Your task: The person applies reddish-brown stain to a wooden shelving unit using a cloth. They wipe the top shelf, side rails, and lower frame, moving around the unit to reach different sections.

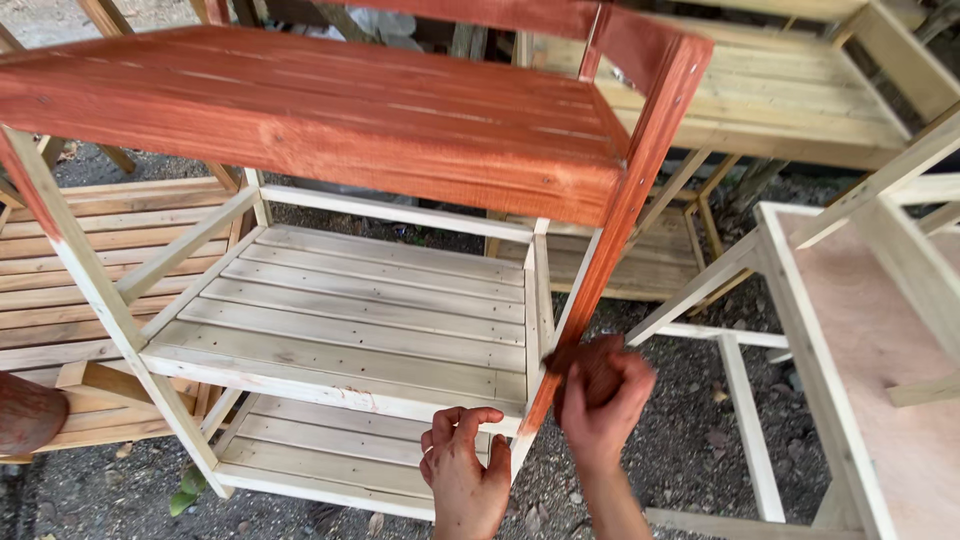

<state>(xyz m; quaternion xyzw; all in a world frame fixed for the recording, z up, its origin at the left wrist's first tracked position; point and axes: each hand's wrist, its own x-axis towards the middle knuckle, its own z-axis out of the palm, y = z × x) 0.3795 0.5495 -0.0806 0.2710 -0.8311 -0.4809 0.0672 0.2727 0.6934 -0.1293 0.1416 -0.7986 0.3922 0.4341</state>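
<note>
2 hands working: my right hand (603, 408) is gripping a stained rag (585, 368), pressing it against the shelf's front leg (610, 235); my left hand (463, 470) is hovering just beside, fingers loosely curled, holding nothing.

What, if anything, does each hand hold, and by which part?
The right hand grips a stain-soaked rag, bunched in its fingers, against the shelf's front leg. The left hand holds nothing; its fingers are curled and empty.

Red-brown top shelf (300, 110), pale bare lower shelves (350, 320)
</note>
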